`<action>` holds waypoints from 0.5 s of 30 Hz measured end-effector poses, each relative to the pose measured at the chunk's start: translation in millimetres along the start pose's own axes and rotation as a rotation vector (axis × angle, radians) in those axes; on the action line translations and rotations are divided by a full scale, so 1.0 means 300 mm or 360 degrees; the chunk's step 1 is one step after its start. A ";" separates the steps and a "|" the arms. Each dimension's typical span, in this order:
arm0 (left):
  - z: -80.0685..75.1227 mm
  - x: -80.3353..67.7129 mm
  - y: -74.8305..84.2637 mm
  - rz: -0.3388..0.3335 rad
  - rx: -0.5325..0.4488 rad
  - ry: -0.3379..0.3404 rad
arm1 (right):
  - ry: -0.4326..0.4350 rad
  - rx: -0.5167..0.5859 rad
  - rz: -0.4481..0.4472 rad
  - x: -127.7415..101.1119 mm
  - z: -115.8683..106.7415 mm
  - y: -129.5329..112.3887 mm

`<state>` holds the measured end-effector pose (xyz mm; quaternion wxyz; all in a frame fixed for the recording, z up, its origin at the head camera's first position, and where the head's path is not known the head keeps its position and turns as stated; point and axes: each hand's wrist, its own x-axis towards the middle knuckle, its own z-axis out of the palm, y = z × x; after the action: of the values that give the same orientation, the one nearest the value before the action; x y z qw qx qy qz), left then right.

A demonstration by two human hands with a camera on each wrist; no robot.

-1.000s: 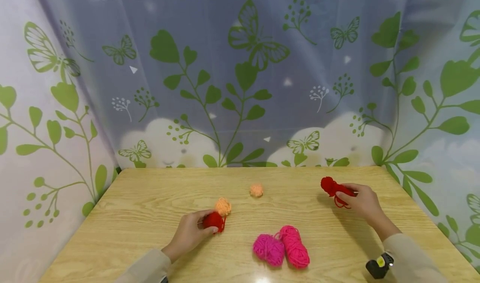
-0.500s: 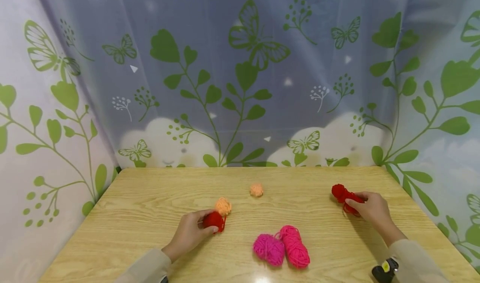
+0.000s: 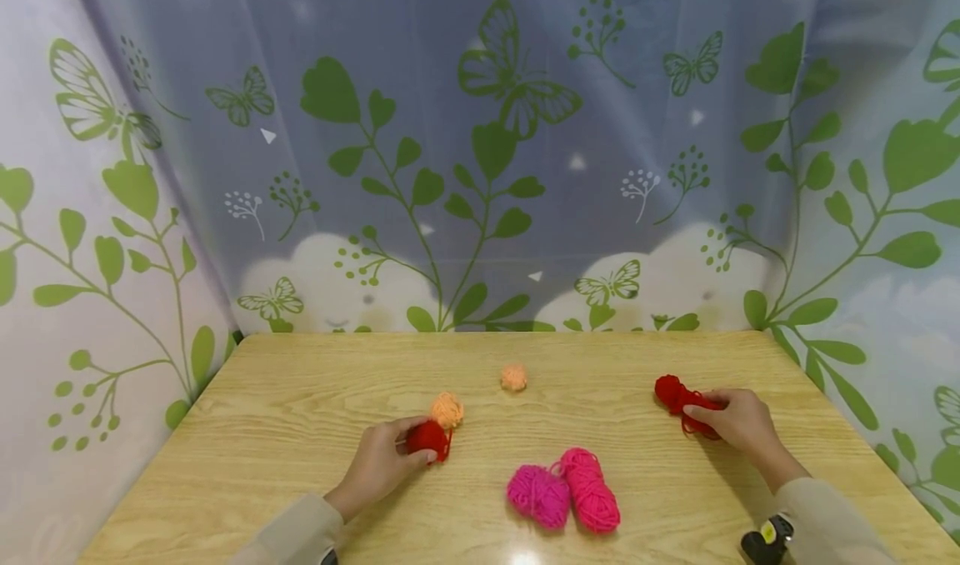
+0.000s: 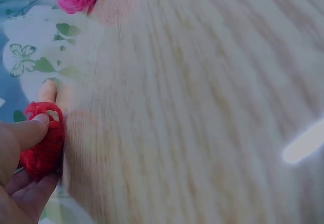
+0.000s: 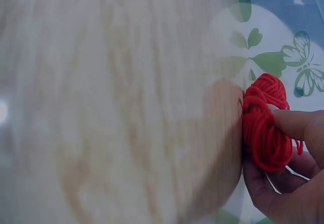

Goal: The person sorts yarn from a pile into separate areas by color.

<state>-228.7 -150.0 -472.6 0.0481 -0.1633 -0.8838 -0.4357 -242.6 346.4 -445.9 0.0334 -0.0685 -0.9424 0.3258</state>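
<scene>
Head view: left hand [image 3: 378,463] grips a red yarn ball [image 3: 428,438] at lower centre; right hand [image 3: 738,422] grips a red yarn skein [image 3: 677,396] at right.

Count: two red, two pink [image 3: 562,492], two orange [image 3: 447,409].

Wrist views: both grips confirmed. Risk: trailing loose strands may snag and unwind.

I see a wooden table [image 3: 300,398] with pale grain and a light sheen near its front edge. The red yarn ball [image 3: 428,438], red yarn skein [image 3: 678,396], two pink yarn skeins [image 3: 564,492] and two orange yarn balls [image 3: 447,409] all look soft, matt and fuzzy. The printed backdrop [image 3: 480,148] seems thin, smooth cloth, though I can't be sure.
</scene>
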 end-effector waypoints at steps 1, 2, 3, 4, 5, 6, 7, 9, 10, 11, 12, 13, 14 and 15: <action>0.000 0.000 0.002 -0.0009 -0.0005 -0.0003 | -0.0005 0.0003 0.0005 0.000 0.000 -0.002; 0.000 0.001 0.004 -0.0020 -0.0008 -0.0004 | -0.0006 0.0002 0.0007 0.000 -0.001 -0.003; 0.000 0.002 0.005 -0.0032 -0.0012 -0.0005 | -0.0005 -0.0001 0.0010 0.000 -0.002 -0.005; 0.000 0.002 0.006 -0.0039 -0.0017 -0.0005 | -0.0006 -0.0002 0.0015 0.000 -0.003 -0.006; 0.000 0.003 0.007 -0.0046 -0.0023 -0.0004 | -0.0009 0.0001 0.0021 0.000 -0.003 -0.006; 0.000 0.004 0.009 -0.0055 -0.0031 -0.0003 | -0.0011 0.0000 0.0026 -0.001 -0.003 -0.006; 0.000 0.004 0.010 -0.0063 -0.0041 -0.0004 | -0.0011 -0.0001 0.0032 -0.001 -0.004 -0.007; -0.001 0.006 0.013 -0.0075 -0.0052 -0.0008 | -0.0012 -0.0004 0.0034 -0.002 -0.004 -0.007; -0.002 0.006 0.014 -0.0079 -0.0058 -0.0009 | -0.0012 -0.0005 0.0034 -0.003 -0.004 -0.007; -0.003 0.006 0.016 -0.0088 -0.0065 -0.0008 | -0.0012 -0.0010 0.0032 -0.003 -0.004 -0.007; -0.003 0.006 0.018 -0.0096 -0.0070 -0.0003 | -0.0009 -0.0011 0.0029 -0.004 -0.004 -0.008; -0.004 0.006 0.020 -0.0100 -0.0074 0.0002 | -0.0007 -0.0009 0.0028 -0.004 -0.004 -0.009; -0.006 0.008 0.020 -0.0102 -0.0077 0.0008 | -0.0002 -0.0010 0.0021 -0.003 -0.004 -0.009; -0.008 0.010 0.021 -0.0108 -0.0080 0.0016 | 0.0002 -0.0009 0.0019 -0.003 -0.003 -0.010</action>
<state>-229.7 -147.6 -465.7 0.0337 -0.1323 -0.8773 -0.4601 -242.0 344.6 -443.3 0.0318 -0.0744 -0.9428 0.3233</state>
